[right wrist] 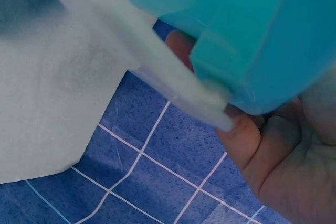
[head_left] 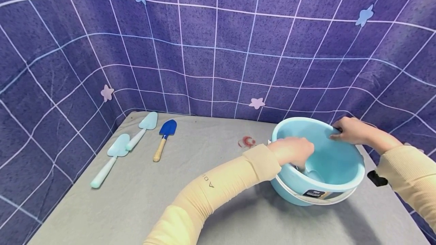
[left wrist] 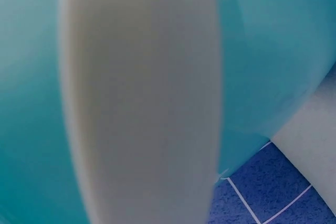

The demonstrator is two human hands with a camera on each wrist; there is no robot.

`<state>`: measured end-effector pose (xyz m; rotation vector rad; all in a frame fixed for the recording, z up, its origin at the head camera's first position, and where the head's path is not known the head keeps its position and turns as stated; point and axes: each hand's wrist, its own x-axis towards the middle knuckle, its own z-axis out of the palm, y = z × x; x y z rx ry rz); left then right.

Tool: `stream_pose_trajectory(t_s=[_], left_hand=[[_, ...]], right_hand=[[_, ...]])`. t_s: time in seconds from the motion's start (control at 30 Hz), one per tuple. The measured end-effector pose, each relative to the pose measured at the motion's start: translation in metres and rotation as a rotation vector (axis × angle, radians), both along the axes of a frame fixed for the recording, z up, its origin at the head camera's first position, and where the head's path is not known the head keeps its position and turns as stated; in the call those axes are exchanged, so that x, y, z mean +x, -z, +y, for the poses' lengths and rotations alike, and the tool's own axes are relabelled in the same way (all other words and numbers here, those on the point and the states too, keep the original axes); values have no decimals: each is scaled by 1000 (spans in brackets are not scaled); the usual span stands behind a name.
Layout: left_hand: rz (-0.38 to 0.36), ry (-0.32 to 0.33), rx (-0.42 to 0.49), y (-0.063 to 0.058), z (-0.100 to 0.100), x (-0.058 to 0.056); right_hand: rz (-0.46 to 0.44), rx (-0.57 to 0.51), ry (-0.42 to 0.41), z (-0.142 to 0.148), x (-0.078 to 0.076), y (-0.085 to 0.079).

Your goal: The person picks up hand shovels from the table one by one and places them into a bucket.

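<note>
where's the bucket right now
In the head view, the bucket is on the table's right side, its rim gripped by the right hand, the left hand at its opening.

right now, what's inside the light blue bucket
Inside the bucket, below the left hand, a pale blue rounded piece shows. The hand covers whatever lies behind it, and the near wall hides anything low against it.

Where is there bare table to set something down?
The grey tabletop is bare between the blue trowel and the bucket, bar a red mark, and at front left, between the pale trowels and left sleeve. It's crowded at the bucket: left hand inside, right hand on its rim.
</note>
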<state>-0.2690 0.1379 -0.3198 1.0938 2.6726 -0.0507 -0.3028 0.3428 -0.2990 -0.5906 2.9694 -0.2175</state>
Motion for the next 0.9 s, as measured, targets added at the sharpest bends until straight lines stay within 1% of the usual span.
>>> stream_pose_trajectory(t_s=[0.07,0.23,0.33,0.53,0.73,0.9], left_hand=[[1,13,9,-1,0,0],[19,17,14,-8,-4,1],[43,23,9,-13,-7,3],[107,59,-8,-26,-17,7],[149,60,-38,-39,-27,10],[192,71,-27,-49,-42,15]], right_hand=[[3,0,-3,0,0,0],[4,-2,-1,0,1,0],[2,-4,5,-1,1,0],[7,-2,5,0,1,0],[3,1,8,0,0,0],[6,-3,5,-1,0,0]])
